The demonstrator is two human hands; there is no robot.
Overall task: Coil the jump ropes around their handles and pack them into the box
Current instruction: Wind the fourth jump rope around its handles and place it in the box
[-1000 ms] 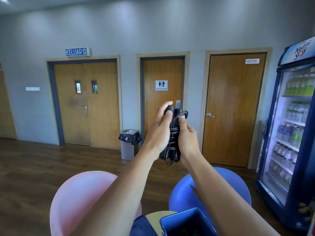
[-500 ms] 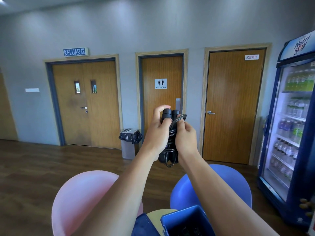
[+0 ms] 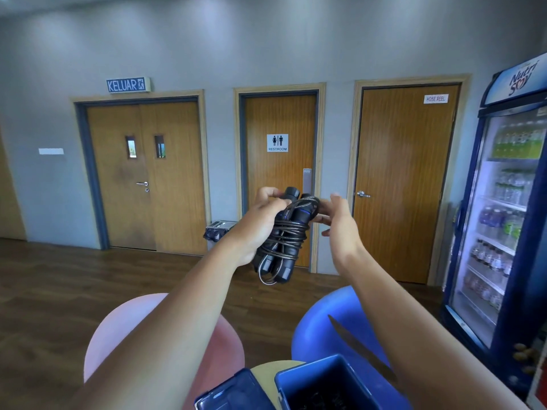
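Note:
A black jump rope (image 3: pixel 285 235) is coiled around its two black handles and held up at chest height. My left hand (image 3: pixel 257 223) is wrapped around the bundle from the left. My right hand (image 3: pixel 337 223) is just to its right, fingers spread, with fingertips touching the top loop of cord near the handle ends. A short loop of cord hangs below the handles. The blue box (image 3: pixel 313 380) stands open at the bottom of the view, directly below my arms; dark cord shows inside it. Its blue lid (image 3: pixel 233 392) lies to its left.
The box rests on a small round yellowish table (image 3: pixel 266 369). A pink chair (image 3: pixel 124 329) and a blue chair (image 3: pixel 331 324) stand behind it. A drinks fridge (image 3: pixel 503 220) is at the right. A bin (image 3: pixel 219 229) stands before three wooden doors.
My right hand has let go of the bundle and opened, moving slightly right. The left hand keeps its grip and the bundle has tilted a little.

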